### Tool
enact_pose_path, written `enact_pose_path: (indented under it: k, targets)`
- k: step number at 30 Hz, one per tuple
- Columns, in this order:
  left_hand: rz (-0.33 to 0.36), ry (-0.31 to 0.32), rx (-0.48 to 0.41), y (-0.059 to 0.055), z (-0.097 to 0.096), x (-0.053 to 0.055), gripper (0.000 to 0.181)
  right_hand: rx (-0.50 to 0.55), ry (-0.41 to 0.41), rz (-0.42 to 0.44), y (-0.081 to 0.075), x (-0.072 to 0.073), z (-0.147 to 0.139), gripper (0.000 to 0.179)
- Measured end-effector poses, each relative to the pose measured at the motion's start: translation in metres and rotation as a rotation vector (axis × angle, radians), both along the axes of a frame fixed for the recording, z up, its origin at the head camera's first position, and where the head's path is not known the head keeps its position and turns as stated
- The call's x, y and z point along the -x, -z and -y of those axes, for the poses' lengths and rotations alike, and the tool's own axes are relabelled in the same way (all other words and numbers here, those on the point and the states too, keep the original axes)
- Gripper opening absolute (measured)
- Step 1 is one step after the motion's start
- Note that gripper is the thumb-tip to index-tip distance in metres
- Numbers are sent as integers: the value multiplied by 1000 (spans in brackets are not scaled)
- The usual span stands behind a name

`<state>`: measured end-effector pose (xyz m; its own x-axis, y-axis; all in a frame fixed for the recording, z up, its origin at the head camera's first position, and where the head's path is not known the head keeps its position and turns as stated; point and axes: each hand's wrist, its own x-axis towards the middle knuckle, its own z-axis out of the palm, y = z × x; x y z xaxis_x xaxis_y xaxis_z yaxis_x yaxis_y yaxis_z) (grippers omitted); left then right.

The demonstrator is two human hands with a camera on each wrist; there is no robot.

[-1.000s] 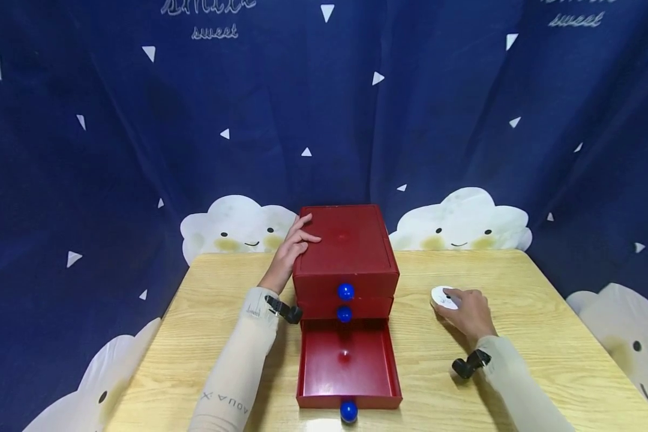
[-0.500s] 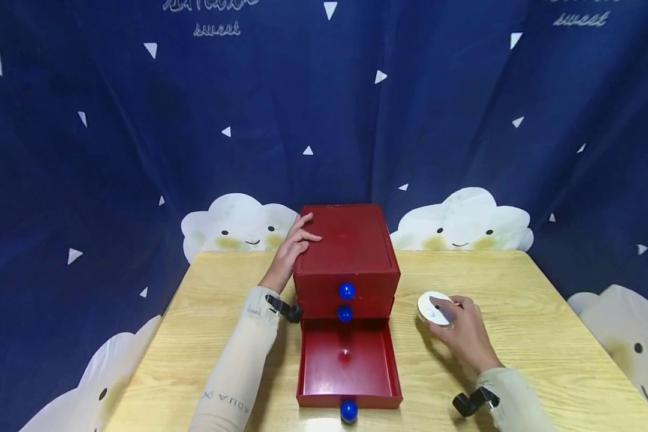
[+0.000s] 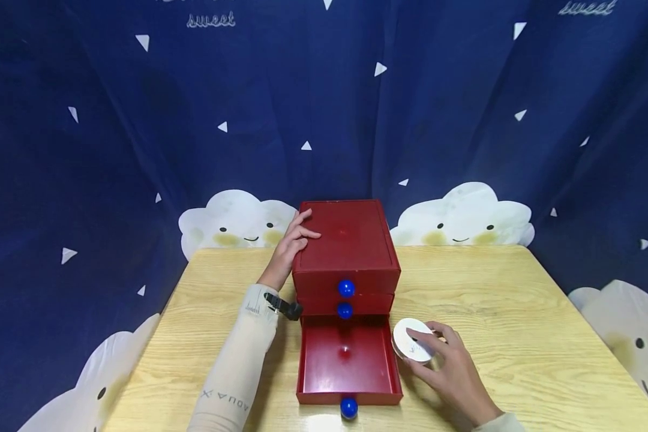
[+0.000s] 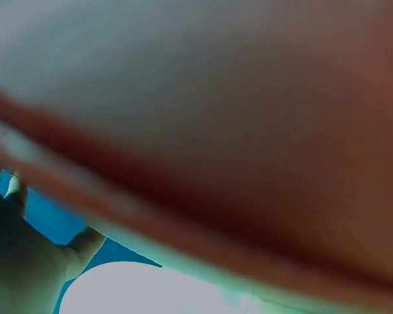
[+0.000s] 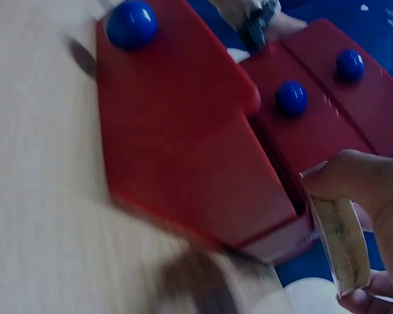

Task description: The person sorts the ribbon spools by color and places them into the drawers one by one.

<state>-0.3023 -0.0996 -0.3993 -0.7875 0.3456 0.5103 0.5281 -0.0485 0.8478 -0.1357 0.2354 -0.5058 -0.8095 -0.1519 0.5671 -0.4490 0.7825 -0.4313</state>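
My right hand (image 3: 453,369) grips a flat white ribbon spool (image 3: 407,342) with a small dark centre hole, fingers and thumb around its edge. In the right wrist view, a tan printed band (image 5: 344,242) shows between the spool's two faces. The spool is held just right of the pulled-out bottom drawer (image 3: 350,398) of a red drawer chest (image 3: 348,237). My left hand (image 3: 288,252) rests along the chest's left top edge, fingers extended over the top. The left wrist view is mostly filled by a blurred reddish surface, with a few fingers (image 4: 85,248) at lower left.
Two upper drawers are closed, each with a blue knob (image 3: 346,288). Another blue knob (image 3: 348,408) sticks out at the open drawer's front. The wooden table (image 3: 524,336) carries the chest. Behind it hangs a dark blue curtain (image 3: 324,90) with white clouds and triangles.
My right hand has brought the spool left and nearer, from the table's right side to beside the open drawer. The left hand stays on the chest. The head view tilts slightly down.
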Motion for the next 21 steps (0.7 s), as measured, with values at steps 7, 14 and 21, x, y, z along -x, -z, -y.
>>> enact_pose_path:
  k: [7,14,21]
  targets:
    - [-15,-5,-1,0,1,1,33,52,-41,29,-1,-12,20,56]
    - [1,7,-2,0,0,1,33,39,-104,6,1,-11,41,49]
    - [-11,-3,10,1,0,0,33,63,-192,30,1,-2,60,45]
